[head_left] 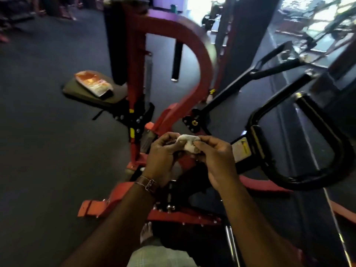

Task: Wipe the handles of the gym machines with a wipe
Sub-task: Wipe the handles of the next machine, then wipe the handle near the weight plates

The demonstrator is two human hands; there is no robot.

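Head view: both hands meet in front of the red machine frame (174,54).
Wipe (187,144): white, crumpled — held between the two hands, off any handle.
Left hand (161,155): fingers curled, pinching the wipe's left end.
Right hand (215,157): fingertips pinching its right end.
Black loop handle (300,157): right of the hands, untouched.
Orange packet (92,82): lying on the seat pad (77,91) — contents not visible.

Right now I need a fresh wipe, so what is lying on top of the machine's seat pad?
An orange and white packet lies on the seat pad, its near end over a dark object I can't identify. The pad beneath the packet is hidden.
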